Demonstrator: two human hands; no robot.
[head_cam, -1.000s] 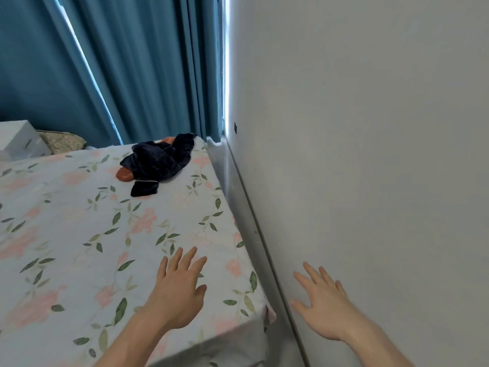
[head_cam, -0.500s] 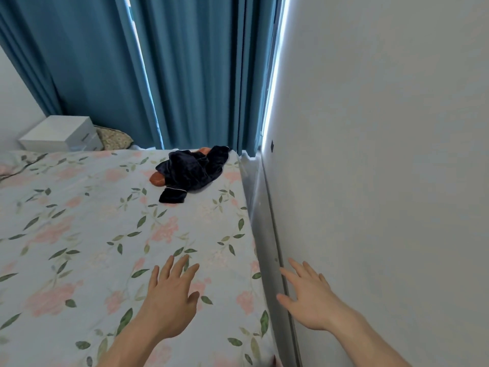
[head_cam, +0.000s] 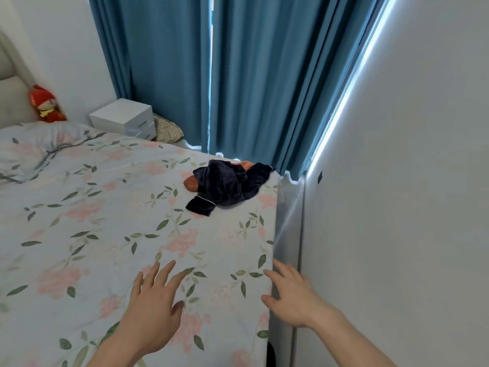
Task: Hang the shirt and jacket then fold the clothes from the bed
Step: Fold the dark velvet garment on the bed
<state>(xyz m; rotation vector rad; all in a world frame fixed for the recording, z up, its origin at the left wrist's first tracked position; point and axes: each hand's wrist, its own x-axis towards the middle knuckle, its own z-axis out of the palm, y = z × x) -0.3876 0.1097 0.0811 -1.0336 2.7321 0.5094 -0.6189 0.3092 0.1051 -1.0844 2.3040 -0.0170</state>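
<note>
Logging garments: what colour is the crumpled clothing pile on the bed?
Dark navy clothing pile with orange fabric beneath; head view.

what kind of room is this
Most likely a bedroom: a bed with a floral sheet and a pillow, blue curtains drawn over a window, and a padded headboard at the wall.

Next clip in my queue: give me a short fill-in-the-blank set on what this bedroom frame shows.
1. The dark navy clothes lie crumpled on the ____, near its far right corner.
2. Both the left hand and the right hand hold ____.
3. The curtains behind the bed are ____ in colour.
4. Under the navy clothes, a piece of ____ fabric peeks out.

Missing words: bed; nothing; blue; orange
</note>
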